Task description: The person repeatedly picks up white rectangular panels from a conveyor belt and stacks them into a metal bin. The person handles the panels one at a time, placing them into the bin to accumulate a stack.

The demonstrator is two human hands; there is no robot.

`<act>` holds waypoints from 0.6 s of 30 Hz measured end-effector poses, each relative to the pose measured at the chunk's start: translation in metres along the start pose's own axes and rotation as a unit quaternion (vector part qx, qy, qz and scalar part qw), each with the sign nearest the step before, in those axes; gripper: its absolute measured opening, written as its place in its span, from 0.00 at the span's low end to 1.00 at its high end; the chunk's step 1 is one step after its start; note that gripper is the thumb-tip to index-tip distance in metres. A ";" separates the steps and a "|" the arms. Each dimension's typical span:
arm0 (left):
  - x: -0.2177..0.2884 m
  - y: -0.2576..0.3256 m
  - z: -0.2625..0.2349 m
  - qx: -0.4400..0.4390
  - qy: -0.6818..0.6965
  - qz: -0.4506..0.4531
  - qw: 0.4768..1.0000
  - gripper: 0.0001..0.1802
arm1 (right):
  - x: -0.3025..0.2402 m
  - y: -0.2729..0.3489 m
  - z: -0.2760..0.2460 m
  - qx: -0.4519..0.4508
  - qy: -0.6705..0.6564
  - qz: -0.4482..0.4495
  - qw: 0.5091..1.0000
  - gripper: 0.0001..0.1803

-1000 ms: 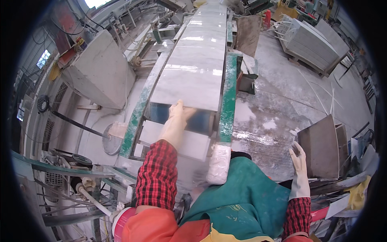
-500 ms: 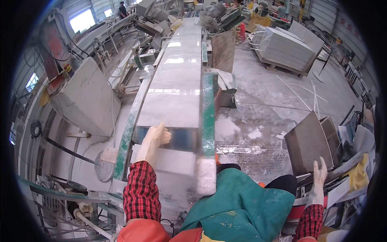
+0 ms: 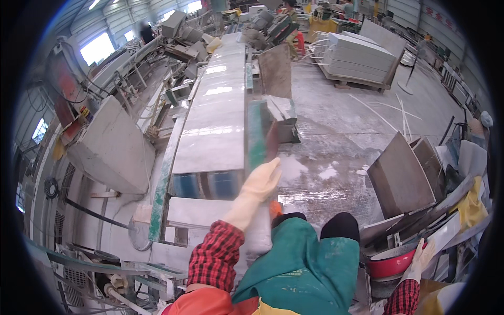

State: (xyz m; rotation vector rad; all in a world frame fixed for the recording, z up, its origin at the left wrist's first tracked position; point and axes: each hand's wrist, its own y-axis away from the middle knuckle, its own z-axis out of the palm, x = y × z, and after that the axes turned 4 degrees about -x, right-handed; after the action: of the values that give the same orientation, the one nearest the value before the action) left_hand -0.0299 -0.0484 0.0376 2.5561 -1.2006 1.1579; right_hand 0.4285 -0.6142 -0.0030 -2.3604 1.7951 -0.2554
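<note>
My left hand (image 3: 264,181), gloved and flat-open, is pressed on the green rail (image 3: 255,137) at the near right corner of the long stone slab (image 3: 216,118), gripping nothing. Slab's long axis runs straight away from me. Right hand (image 3: 423,255) hangs open just beside the red basin (image 3: 389,262); can't see what's inside it.

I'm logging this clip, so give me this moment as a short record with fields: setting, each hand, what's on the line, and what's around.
Setting: stone workshop with a wet concrete floor
Left hand: gloved, reaching forward to the green right rail of the conveyor line; grip unclear
Right hand: gloved, low at the side by a red basin, holding nothing visible
On the line: long pale stone slab, lying flat
Around: grey slabs leaning at right; stacked slabs on a pallet
Clothing: red plaid sleeves, green apron
</note>
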 end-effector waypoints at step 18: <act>-0.022 -0.024 0.055 0.053 -0.178 0.051 0.981 0.09 | 0.001 -0.016 -0.036 0.043 -0.081 0.092 0.992 0.34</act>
State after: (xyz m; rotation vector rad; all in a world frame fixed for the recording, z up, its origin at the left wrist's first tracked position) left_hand 0.0109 -0.0385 -0.0108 2.9044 -1.3865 0.8195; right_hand 0.4351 -0.6117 0.0357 -2.0772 1.8681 -0.1096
